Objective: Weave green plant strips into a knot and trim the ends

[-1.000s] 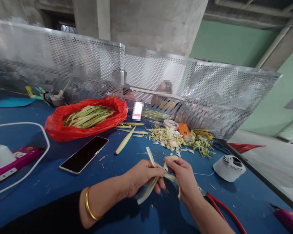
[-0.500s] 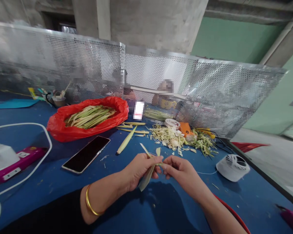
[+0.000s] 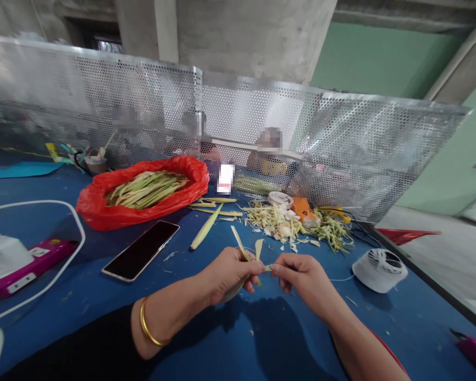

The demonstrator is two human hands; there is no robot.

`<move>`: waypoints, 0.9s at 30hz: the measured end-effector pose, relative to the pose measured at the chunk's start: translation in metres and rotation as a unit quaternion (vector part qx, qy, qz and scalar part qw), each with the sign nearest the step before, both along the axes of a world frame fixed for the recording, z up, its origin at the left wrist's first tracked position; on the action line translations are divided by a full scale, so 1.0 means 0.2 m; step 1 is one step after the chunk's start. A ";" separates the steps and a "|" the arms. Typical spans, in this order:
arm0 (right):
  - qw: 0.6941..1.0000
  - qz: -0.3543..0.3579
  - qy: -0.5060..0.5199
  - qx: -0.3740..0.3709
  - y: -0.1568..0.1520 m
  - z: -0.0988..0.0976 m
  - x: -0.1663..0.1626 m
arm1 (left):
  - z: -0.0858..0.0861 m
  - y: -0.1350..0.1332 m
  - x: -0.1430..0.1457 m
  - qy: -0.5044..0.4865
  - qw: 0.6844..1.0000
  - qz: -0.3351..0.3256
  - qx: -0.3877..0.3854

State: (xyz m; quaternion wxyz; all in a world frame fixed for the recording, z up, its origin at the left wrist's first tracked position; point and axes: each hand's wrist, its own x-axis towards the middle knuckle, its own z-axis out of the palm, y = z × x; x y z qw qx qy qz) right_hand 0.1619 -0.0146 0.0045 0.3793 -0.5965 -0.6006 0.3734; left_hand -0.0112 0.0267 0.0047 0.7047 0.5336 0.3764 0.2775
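Indoors, blue table (image 3: 103,296) lies beneath the held leaf strip (image 3: 258,247), perforated screen (image 3: 341,148) behind.

Blue table (image 3: 83,323) carries red bag (image 3: 115,217), phone (image 3: 140,250), fan (image 3: 380,270), husk scraps (image 3: 285,222).

My table (image 3: 262,338) is deep blue. The bag (image 3: 115,217) is red, its stalks (image 3: 146,189) pale green and yellow. The leaf (image 3: 258,247) is cream-green. My bangle (image 3: 145,329) is gold, my sleeve (image 3: 71,352) black. The phone (image 3: 140,250) is black, the fan (image 3: 378,271) white, the wall (image 3: 365,63) green, and the screen (image 3: 341,153) silver, dotted with holes.
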 end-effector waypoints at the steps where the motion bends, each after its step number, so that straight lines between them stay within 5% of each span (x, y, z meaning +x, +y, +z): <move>1: 1.000 0.004 0.005 -0.003 0.00 0.01 0.01 | 0.00 0.00 0.00 0.002 1.000 -0.001 -0.005; 6: 0.998 0.054 0.012 -0.015 -0.01 0.04 0.02 | -0.01 0.00 -0.01 -0.002 0.999 -0.031 -0.039; 14: 0.972 0.006 0.233 -0.026 0.00 -0.06 -0.09 | 0.01 -0.04 0.00 0.036 0.995 -0.089 -0.025; 19: 0.976 -0.080 0.201 0.039 0.00 -0.08 -0.11 | -0.02 -0.06 0.02 0.057 0.997 -0.060 0.006; 27: 0.974 -0.152 0.148 0.081 0.00 -0.10 -0.11 | -0.01 -0.07 0.02 0.039 0.991 -0.117 0.061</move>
